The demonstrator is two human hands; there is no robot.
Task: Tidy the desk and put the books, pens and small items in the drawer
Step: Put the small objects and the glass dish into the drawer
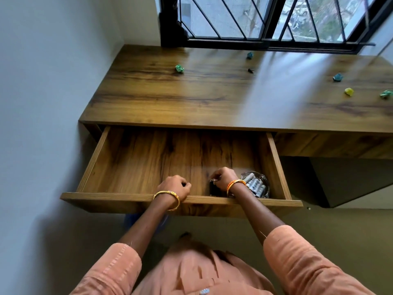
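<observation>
The wooden drawer (pixel 100 158) is pulled out under the desk (pixel 191 96). My left hand (pixel 175 187) is inside it near the front edge, fingers curled, holding nothing I can see. My right hand (pixel 223 179) is also inside, fingers curled on a small black object (pixel 213 189) that stands on the drawer floor. Right of it sits a clear glass bowl (pixel 263 179) filled with several batteries (pixel 254 185). On the desk top lie crumpled paper balls: green (pixel 179 68), teal (pixel 250 55), blue (pixel 337 77), yellow (pixel 349 91), green (pixel 386 94), and a small black item (pixel 251 70).
A wall runs along the left of desk and drawer. A barred window (pixel 276 20) stands behind the desk. The drawer's front panel (pixel 127 202) juts toward me. A dark cabinet (pixel 350 179) sits under the desk's right side.
</observation>
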